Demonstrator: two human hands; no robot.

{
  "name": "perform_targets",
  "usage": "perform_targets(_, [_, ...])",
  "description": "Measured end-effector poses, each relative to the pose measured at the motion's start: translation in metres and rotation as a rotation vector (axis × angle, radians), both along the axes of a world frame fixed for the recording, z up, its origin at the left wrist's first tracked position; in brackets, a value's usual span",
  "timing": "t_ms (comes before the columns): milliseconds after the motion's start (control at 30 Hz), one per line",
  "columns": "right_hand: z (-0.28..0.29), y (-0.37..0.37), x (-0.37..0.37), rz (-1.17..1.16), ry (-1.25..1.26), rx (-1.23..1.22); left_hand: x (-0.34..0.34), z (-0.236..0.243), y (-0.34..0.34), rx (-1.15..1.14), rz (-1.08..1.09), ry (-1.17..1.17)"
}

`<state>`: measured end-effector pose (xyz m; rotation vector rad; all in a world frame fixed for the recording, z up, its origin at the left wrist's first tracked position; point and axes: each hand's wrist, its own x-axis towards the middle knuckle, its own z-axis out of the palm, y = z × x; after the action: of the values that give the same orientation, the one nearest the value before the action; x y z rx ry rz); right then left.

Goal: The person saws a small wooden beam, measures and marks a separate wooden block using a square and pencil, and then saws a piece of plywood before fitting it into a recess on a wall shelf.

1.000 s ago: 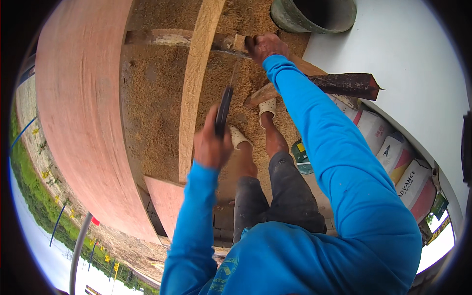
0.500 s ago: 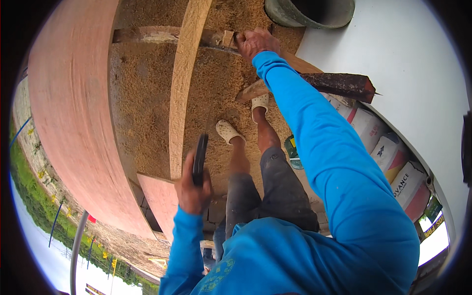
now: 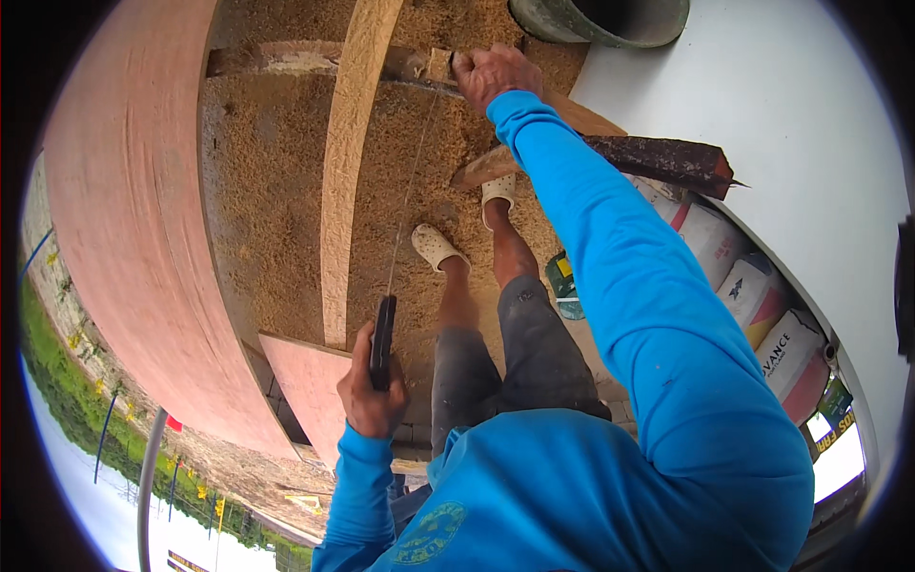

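Observation:
My left hand (image 3: pixel 370 396) is closed on the black handle of a handsaw (image 3: pixel 383 338). Its thin blade runs up to the crosswise timber (image 3: pixel 295 59) near the top of the view. My right hand (image 3: pixel 498 74) grips a small wooden block (image 3: pixel 440 63) on that timber, its fingertips partly hidden. A long pale board (image 3: pixel 341 200) lies lengthwise left of the blade. Below my right hand, a dark, rough timber (image 3: pixel 667 162) lies slantwise, partly behind my forearm.
Pink plywood sheets (image 3: pixel 129 229) lie left. My clogs (image 3: pixel 434 243) stand on sawdust-strewn ground (image 3: pixel 257 172). A bucket (image 3: pixel 610 29) is at the top, beside a white surface (image 3: pixel 801 86). Stacked sacks (image 3: pixel 782 353) and a green container (image 3: pixel 562 291) are right, plants and poles far left.
My left hand has drawn the saw back toward my body, baring more of the blade. My right hand stays on the block, while the whole view has shifted slightly.

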<state>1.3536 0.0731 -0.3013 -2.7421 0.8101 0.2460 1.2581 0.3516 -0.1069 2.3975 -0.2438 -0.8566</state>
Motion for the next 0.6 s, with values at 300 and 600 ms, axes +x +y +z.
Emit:
perform_targets(300, [0.026,0.025,0.013,-0.012,0.037,0.17,0.075,-0.091,-0.078,-0.172,-0.037,-0.27])
perform_targets(600, [0.004,-0.002,-0.001,0.001,0.006,-0.017,0.008,-0.055,-0.013,-0.17,-0.063,-0.163])
